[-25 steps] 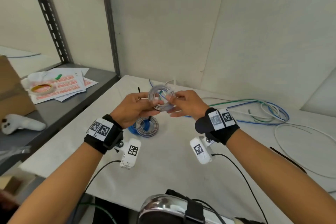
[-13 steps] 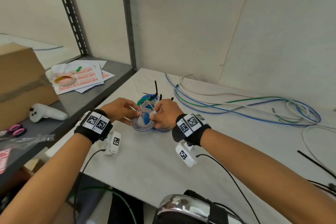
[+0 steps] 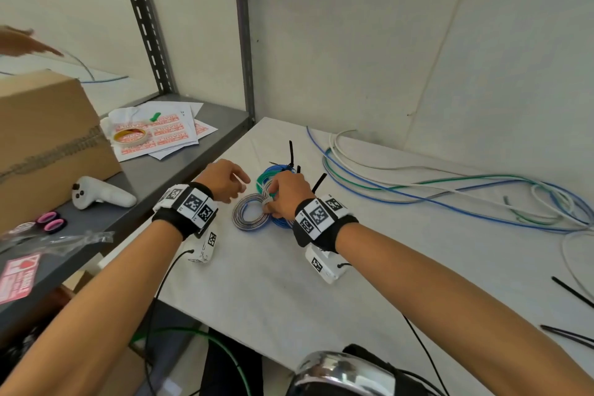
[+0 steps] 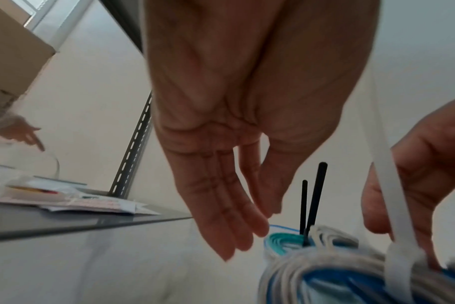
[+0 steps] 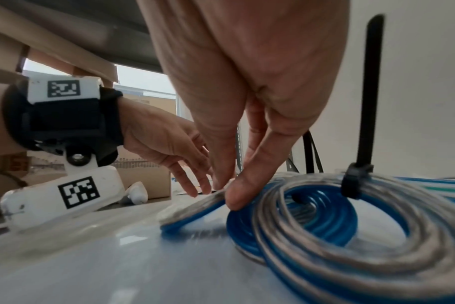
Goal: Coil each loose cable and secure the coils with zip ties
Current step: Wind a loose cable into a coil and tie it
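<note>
My right hand (image 3: 286,194) pinches the grey coil (image 3: 250,215) at its white zip tie (image 4: 400,265) as it lies on the table (image 3: 321,283) against the tied coils, my left hand (image 3: 225,180) open beside it; light, springy, probably slick, so grip at the tie.

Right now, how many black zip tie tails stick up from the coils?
3: tall tail at the far edge, short tail behind the right hand, slanted tail to its right. Others may be hidden.
</note>
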